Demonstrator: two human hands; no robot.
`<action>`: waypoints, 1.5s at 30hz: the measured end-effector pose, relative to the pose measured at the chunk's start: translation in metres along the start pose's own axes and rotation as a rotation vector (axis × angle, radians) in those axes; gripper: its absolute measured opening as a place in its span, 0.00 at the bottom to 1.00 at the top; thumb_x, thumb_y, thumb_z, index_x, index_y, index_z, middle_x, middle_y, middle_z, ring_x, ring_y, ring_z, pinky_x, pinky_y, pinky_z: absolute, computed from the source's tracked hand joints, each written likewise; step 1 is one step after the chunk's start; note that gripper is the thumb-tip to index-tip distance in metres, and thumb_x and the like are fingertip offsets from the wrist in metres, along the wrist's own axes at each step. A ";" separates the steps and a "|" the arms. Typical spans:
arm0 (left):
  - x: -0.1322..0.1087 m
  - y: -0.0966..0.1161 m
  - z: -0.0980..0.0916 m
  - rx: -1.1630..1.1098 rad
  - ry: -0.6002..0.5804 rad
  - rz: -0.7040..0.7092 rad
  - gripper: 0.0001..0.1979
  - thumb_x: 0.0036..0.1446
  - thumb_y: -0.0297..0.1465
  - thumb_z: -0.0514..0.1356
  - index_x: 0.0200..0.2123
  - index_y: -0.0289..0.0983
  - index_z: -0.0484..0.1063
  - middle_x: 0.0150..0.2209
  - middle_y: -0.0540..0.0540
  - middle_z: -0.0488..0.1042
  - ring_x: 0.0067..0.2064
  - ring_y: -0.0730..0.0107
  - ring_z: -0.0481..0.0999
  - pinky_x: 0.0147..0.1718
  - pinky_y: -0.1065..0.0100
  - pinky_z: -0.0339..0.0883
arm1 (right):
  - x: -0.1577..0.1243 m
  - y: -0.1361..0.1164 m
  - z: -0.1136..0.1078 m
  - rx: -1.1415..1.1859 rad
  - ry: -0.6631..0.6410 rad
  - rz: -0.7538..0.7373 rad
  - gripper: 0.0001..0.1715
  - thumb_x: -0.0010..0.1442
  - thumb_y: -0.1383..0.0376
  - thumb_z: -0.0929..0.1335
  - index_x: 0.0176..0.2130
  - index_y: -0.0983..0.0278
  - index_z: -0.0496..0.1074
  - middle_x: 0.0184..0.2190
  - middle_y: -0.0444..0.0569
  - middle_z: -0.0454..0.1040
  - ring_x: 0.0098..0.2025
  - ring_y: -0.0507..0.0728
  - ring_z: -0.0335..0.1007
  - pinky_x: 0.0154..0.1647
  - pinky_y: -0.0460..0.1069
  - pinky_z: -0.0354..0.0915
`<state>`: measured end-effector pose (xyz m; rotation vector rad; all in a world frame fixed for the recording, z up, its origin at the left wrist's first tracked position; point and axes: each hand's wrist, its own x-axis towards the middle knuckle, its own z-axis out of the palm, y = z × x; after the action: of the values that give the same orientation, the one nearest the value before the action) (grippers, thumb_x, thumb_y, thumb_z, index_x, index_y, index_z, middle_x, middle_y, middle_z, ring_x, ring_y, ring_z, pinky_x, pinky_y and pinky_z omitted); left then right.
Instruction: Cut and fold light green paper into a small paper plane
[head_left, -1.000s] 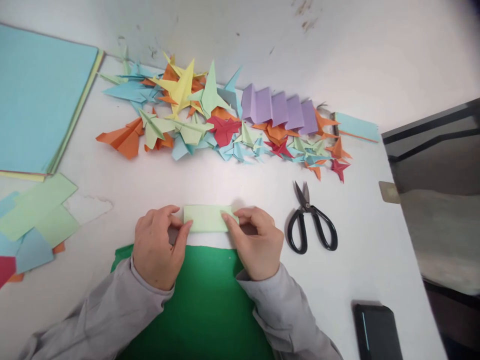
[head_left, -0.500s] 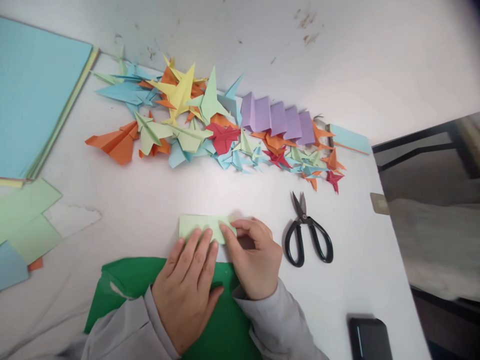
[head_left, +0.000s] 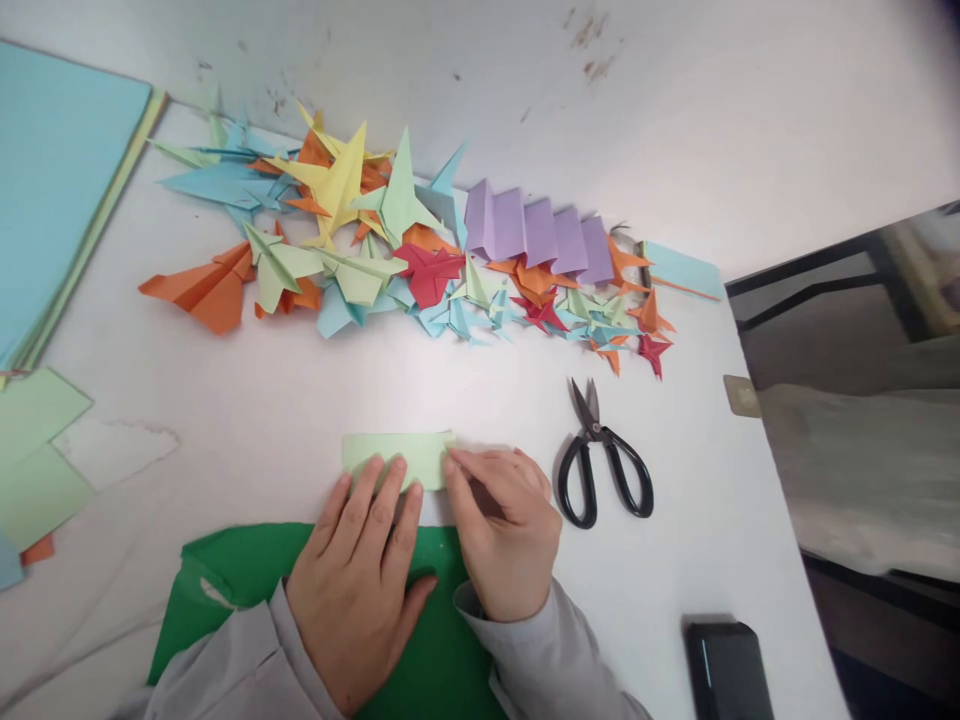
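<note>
A light green rectangle of paper (head_left: 424, 458) lies lengthwise on the white table in front of me. My left hand (head_left: 360, 580) is flat, its spread fingertips resting on the paper's near edge and middle. At the paper's right end, my right hand (head_left: 504, 535) is closed, thumb and forefinger pinched at the edge. A green sheet (head_left: 240, 555) sits beneath my forearms at the near side. To the right of my right hand are black-handled scissors (head_left: 596, 435), blades pointing away and slightly parted.
Folded paper planes and stars (head_left: 345, 190) in several colours line the back, beside a pleated purple paper (head_left: 540, 235). Large coloured sheets (head_left: 67, 170) are stacked at left, above smaller green pieces (head_left: 41, 490). A black box-shaped object (head_left: 727, 670) is near the right edge.
My right thumb and forefinger have drawn back to the paper's right edge, uncovering more of that end. My left hand stays flat on the paper. The whole view has shifted slightly.
</note>
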<state>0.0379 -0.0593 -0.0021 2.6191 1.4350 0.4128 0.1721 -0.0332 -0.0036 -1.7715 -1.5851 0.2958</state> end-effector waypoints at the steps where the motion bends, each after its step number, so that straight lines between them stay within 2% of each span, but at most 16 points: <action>1: 0.000 0.000 0.000 -0.002 0.002 0.001 0.25 0.51 0.38 0.53 0.49 0.29 0.64 0.53 0.34 0.62 0.55 0.48 0.58 0.49 0.52 0.54 | 0.001 0.000 0.000 -0.014 0.002 -0.009 0.03 0.49 0.69 0.68 0.28 0.63 0.73 0.22 0.45 0.73 0.30 0.55 0.68 0.43 0.57 0.59; 8: -0.001 0.000 -0.001 -0.009 0.008 0.008 0.25 0.51 0.38 0.53 0.49 0.29 0.64 0.53 0.34 0.63 0.54 0.48 0.59 0.49 0.52 0.54 | 0.004 0.002 -0.001 -0.047 -0.027 -0.030 0.05 0.50 0.67 0.67 0.28 0.63 0.73 0.21 0.45 0.72 0.28 0.54 0.66 0.39 0.55 0.59; 18: 0.000 0.000 -0.001 0.001 0.004 0.009 0.25 0.51 0.39 0.52 0.49 0.29 0.64 0.53 0.34 0.62 0.55 0.48 0.58 0.49 0.52 0.54 | 0.003 0.001 -0.001 -0.064 -0.028 -0.028 0.05 0.50 0.68 0.67 0.30 0.64 0.73 0.22 0.45 0.72 0.29 0.54 0.65 0.39 0.54 0.59; 36: -0.005 0.000 -0.003 -0.038 -0.061 -0.015 0.27 0.53 0.39 0.50 0.53 0.30 0.58 0.57 0.39 0.56 0.59 0.52 0.50 0.54 0.54 0.47 | -0.001 0.005 0.001 -0.109 0.006 -0.097 0.04 0.50 0.66 0.68 0.29 0.64 0.73 0.24 0.47 0.73 0.31 0.56 0.67 0.39 0.55 0.61; 41: -0.005 0.003 -0.002 -0.070 -0.037 -0.052 0.26 0.53 0.38 0.50 0.53 0.30 0.59 0.56 0.41 0.58 0.59 0.53 0.49 0.54 0.55 0.49 | -0.002 0.005 0.001 -0.123 0.003 -0.087 0.04 0.49 0.66 0.68 0.29 0.64 0.73 0.24 0.48 0.74 0.31 0.56 0.68 0.38 0.55 0.61; 45: -0.005 0.000 0.001 -0.068 0.029 -0.031 0.21 0.54 0.32 0.51 0.50 0.30 0.62 0.53 0.42 0.63 0.57 0.55 0.55 0.52 0.56 0.55 | -0.002 0.005 0.001 -0.106 -0.002 -0.090 0.04 0.49 0.66 0.68 0.29 0.64 0.73 0.24 0.48 0.74 0.30 0.56 0.68 0.38 0.55 0.61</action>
<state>0.0352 -0.0630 -0.0036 2.5444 1.4420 0.4893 0.1750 -0.0343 -0.0085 -1.7732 -1.7038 0.1736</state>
